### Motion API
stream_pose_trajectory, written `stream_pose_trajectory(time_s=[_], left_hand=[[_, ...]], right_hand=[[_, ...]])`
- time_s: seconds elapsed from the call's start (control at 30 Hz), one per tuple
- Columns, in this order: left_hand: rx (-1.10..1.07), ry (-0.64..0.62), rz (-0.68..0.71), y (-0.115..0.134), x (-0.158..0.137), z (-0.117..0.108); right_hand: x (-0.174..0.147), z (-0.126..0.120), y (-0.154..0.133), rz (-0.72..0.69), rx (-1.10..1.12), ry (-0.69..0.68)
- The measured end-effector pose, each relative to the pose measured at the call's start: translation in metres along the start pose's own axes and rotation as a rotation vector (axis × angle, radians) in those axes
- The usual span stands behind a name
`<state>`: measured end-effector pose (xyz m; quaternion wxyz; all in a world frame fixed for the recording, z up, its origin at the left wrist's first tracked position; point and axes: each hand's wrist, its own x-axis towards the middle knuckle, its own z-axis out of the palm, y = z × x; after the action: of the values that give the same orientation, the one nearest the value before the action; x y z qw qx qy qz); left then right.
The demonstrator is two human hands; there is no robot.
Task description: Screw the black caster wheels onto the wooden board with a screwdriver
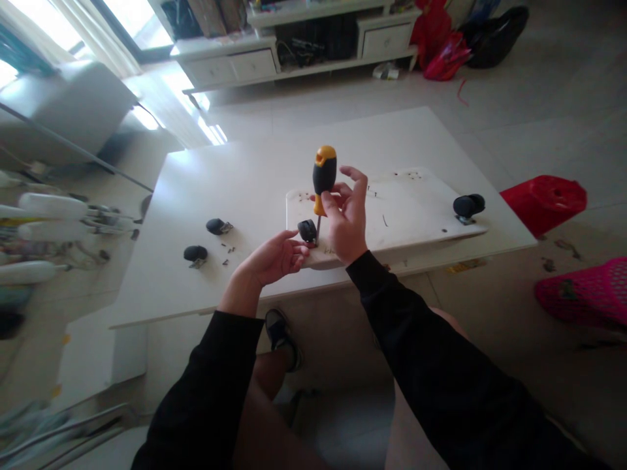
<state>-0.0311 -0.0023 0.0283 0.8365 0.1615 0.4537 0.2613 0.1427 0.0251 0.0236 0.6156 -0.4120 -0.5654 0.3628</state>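
Right hand: this hand was closed lightly round the yellow neck of a screwdriver, thumb and fingers pinching it while at least one finger stuck up loose. Looked like a grip for twisting and guiding.
Screwdriver: pretty much upright, shaft down at the base of a caster, presumably so the tip could meet a screw there. The actual contact was too small to make out.
Left hand: this one was half curled, thumb by the wheel and fingertips at the caster's base. Probably there to steady it, but can't tell if it was really pinching.
Near caster: the black wheel sat at the near left corner of a white panel, right between both hands.
White panel: lay flat along the counter's near edge, likely for easy reach, with little holes at its far corners.
Far caster: another one stood on the panel's right end; no telling how firmly it was fixed.
Spares: two loose casters lay left of the panel, with small screws beside them, handy for the left side I guess.
Counter: the white top carried the lot.
Floor: red bin off to the right, pink basket nearer.
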Motion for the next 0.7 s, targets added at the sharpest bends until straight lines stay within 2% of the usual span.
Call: stream_pose_trajectory(time_s=[0.23,0.5,0.7], left_hand=[[0.014,0.032,0.013,0.0,0.0,0.001],[0.003,0.017,0.03,-0.001,0.002,-0.001],[-0.01,0.048,0.047,-0.002,0.002,0.001]], right_hand=[[0.001,0.001,-0.005,-0.04,-0.029,0.1],[-0.002,0.001,-0.007,-0.016,0.015,0.01],[0.004,0.001,0.005,-0.123,-0.021,0.136]])
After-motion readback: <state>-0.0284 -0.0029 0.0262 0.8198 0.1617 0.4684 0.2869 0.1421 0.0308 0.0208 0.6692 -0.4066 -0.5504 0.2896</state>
